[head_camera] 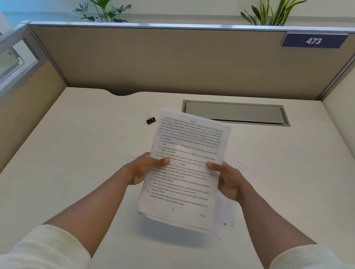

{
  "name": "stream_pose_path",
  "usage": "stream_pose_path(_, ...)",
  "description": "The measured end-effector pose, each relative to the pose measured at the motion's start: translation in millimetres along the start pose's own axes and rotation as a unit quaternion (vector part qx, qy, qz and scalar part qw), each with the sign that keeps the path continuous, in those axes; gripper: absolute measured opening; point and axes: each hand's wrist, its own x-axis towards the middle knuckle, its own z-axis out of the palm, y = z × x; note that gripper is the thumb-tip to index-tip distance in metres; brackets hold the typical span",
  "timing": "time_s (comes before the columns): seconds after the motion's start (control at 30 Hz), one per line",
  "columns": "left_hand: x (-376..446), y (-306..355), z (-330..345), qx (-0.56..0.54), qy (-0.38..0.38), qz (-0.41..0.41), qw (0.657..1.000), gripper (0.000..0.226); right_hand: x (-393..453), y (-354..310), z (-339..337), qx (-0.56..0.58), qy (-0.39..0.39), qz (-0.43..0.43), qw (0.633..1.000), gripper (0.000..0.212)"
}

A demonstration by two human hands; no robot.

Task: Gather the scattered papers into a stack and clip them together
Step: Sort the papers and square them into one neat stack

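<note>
I see the paper stack (184, 172) between both hands: left hand (144, 170) and right hand (228, 181) grip its sides; the clip (151, 120) lies apart on the desk (82, 157).

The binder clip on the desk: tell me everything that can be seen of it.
The binder clip is small, with a black body and two silver wire handles, seemingly metal. It lies on the white desk, unused and clipped to nothing. It sits just left of the top corner of the paper stack, apart from it. Neither the left hand nor the right hand touches it; both grip the stack.
</note>
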Motion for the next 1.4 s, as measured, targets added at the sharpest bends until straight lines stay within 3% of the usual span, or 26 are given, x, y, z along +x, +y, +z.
stream_pose_path(0.17, -4, -14, -14, 0.001, 0.041, -0.022, 0.999, 0.046, 13, -4, 19, -0.032, 0.011, -0.014, 0.999, 0.056)
stream_pose_path(0.47, -5, -17, -27, -0.017, 0.155, -0.009, 0.988, 0.040, 27, -9, 59, -0.092, 0.048, -0.018, 0.994, 0.043)
stream_pose_path(0.63, -4, -9, -30, -0.052, 0.194, 0.075, 0.977, 0.033, 35, -19, 86, -0.147, 0.092, -0.065, 0.983, 0.028)
stream_pose_path(0.93, -9, -4, -41, -0.028, 0.281, 0.192, 0.940, 0.030, 43, -12, 124, -0.267, 0.114, -0.175, 0.941, 0.025)
stream_pose_path(1.17, -19, -17, -51, -0.033, 0.278, 0.222, 0.934, 0.026, 46, 5, 122, -0.365, 0.098, -0.184, 0.907, 0.029)
stream_pose_path(1.4, -16, -22, -51, -0.013, 0.236, 0.207, 0.949, 0.034, 44, 13, 111, -0.381, 0.099, -0.145, 0.908, 0.033)
